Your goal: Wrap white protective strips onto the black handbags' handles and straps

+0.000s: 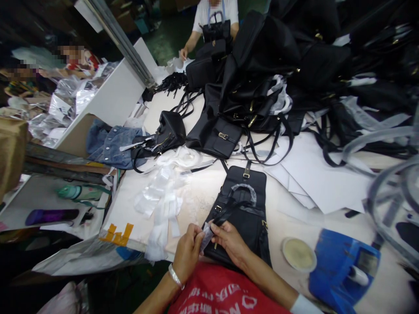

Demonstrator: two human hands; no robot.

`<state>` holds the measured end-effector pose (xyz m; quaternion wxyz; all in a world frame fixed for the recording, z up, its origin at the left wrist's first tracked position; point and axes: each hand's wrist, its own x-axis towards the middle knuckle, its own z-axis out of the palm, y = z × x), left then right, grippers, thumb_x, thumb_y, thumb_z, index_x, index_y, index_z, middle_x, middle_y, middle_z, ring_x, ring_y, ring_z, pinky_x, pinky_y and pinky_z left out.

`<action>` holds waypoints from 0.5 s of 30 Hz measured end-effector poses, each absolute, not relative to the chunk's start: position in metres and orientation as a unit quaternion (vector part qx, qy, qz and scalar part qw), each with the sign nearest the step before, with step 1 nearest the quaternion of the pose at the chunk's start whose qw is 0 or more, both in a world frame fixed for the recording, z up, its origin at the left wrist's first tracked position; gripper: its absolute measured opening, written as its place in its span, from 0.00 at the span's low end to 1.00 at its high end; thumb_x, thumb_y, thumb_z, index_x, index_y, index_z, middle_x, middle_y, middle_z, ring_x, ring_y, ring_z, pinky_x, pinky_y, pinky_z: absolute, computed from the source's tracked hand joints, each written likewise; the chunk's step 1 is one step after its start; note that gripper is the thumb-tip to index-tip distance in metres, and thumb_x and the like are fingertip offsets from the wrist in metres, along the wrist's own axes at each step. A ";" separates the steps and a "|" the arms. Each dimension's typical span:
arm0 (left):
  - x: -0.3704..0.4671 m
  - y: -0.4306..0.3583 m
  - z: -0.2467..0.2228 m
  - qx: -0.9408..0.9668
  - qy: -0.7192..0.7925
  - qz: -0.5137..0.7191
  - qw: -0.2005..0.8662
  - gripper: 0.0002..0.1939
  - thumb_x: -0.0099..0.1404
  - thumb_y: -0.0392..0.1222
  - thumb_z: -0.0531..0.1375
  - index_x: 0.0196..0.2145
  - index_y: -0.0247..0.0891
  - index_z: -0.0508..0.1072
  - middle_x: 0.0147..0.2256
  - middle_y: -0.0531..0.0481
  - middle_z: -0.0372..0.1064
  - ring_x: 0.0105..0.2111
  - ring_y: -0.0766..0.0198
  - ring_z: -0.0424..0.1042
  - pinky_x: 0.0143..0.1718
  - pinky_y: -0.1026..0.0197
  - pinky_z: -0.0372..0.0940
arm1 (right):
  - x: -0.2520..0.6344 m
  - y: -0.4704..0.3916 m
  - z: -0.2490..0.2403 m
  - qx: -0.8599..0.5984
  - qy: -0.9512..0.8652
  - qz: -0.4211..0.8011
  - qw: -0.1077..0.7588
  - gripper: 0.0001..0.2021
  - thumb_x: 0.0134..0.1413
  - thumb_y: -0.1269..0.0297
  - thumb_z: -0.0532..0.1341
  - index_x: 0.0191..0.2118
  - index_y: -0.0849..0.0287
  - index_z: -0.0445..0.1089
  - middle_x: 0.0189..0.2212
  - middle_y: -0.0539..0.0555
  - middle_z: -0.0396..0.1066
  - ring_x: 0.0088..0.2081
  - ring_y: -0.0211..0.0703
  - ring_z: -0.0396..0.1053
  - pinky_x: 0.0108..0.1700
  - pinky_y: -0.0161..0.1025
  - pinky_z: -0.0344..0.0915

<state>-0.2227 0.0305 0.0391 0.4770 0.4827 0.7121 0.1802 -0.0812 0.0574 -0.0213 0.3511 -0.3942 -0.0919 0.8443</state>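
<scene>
A black backpack lies on the table in front of me, its flap turned back and a gold buckle at the flap's far end. Clear film covers its curved top handle. My left hand, with a bracelet on the wrist, is closed in a pinch on a strip of translucent plastic film. Beside it, the fingers of my right hand are closed on a black strap where the film meets it. The strap's tip is hidden by the fingers and film.
Translucent film strips lie to the left. Black bags are heaped at the back, near white sheets. A round tub and a blue container stand at right. Across the table is a co-worker.
</scene>
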 end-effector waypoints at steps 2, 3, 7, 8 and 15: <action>-0.226 0.031 0.040 0.502 0.716 0.164 0.456 0.12 0.67 0.50 0.46 0.35 0.40 0.59 0.23 0.56 0.61 0.20 0.67 0.65 0.21 0.66 0.59 | -0.072 0.060 -0.017 -0.390 -0.139 0.862 0.293 0.20 0.43 0.50 0.66 0.36 0.61 0.68 0.30 0.51 0.70 0.29 0.35 0.67 0.30 0.33 0.64; -0.227 0.032 0.040 0.504 0.720 0.157 0.451 0.12 0.67 0.50 0.45 0.35 0.40 0.59 0.23 0.56 0.60 0.19 0.67 0.64 0.21 0.66 0.59 | -0.065 0.063 -0.014 -0.384 -0.183 0.871 0.246 0.20 0.45 0.49 0.64 0.35 0.61 0.67 0.28 0.51 0.70 0.27 0.36 0.67 0.29 0.34 0.64; -0.231 0.035 0.040 0.492 0.718 0.159 0.467 0.13 0.67 0.51 0.44 0.33 0.40 0.58 0.22 0.58 0.57 0.17 0.68 0.61 0.19 0.66 0.57 | -0.033 0.092 0.003 -0.413 -0.467 0.768 0.148 0.18 0.56 0.49 0.53 0.32 0.60 0.68 0.26 0.52 0.71 0.23 0.36 0.65 0.27 0.35 0.62; -0.231 0.035 0.040 0.489 0.714 0.161 0.474 0.13 0.67 0.51 0.45 0.33 0.41 0.58 0.22 0.58 0.56 0.17 0.68 0.61 0.19 0.66 0.56 | -0.027 0.102 0.006 -0.433 -0.546 0.697 0.171 0.16 0.58 0.52 0.52 0.34 0.59 0.68 0.28 0.53 0.71 0.27 0.38 0.66 0.31 0.36 0.62; -0.228 0.041 0.038 0.496 0.707 0.162 0.477 0.12 0.67 0.50 0.45 0.33 0.40 0.58 0.21 0.58 0.59 0.18 0.67 0.63 0.21 0.66 0.56 | -0.019 0.161 -0.013 -0.320 -0.837 0.419 0.148 0.07 0.56 0.64 0.58 0.38 0.55 0.72 0.41 0.54 0.69 0.48 0.44 0.61 0.50 0.42 0.54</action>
